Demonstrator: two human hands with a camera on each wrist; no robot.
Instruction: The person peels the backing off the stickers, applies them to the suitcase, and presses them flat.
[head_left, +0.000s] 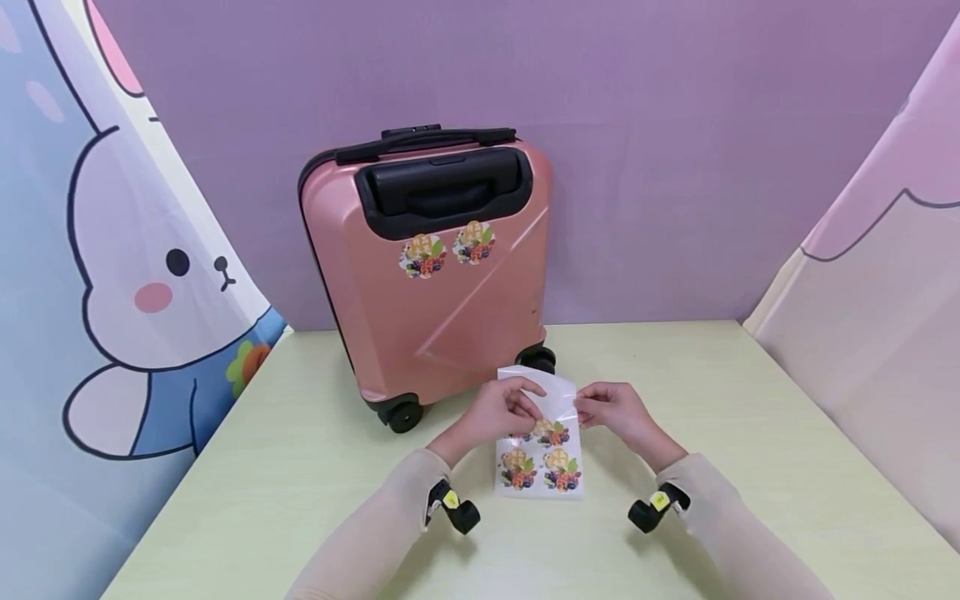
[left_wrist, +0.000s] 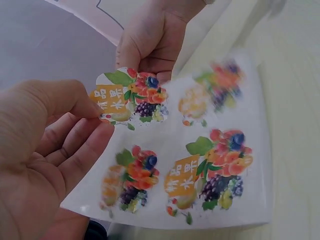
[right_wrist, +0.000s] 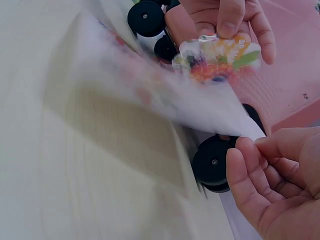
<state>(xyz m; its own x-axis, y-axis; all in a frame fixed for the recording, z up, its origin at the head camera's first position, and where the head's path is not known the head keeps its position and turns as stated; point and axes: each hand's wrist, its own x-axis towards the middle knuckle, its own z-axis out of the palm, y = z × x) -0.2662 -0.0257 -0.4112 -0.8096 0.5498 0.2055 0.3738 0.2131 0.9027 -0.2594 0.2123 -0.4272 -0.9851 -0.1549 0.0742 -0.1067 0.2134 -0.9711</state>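
Note:
Between thumb and finger my left hand [head_left: 497,410] pinches a fruit sticker [left_wrist: 145,97] by its edge. That sticker stands off the white sticker sheet [head_left: 558,397] and overlaps it in the left wrist view. My right hand [head_left: 618,412] grips the sheet's right edge between thumb and fingers; the sheet hangs tilted over the table. Several printed fruit stickers [left_wrist: 207,172] lie on the sheet. Behind the hands a pink suitcase [head_left: 480,325] stands upright, bearing one round fruit sticker [head_left: 423,256] and a second fruit sticker [head_left: 474,242] below its black handle recess.
The suitcase rests on black wheels [head_left: 405,414] on the pale table [head_left: 675,358]. A purple backdrop [head_left: 675,167] rises behind it. To the left hangs a cloth with a cartoon rabbit [head_left: 150,250], and another printed cloth [head_left: 885,333] hangs on the right.

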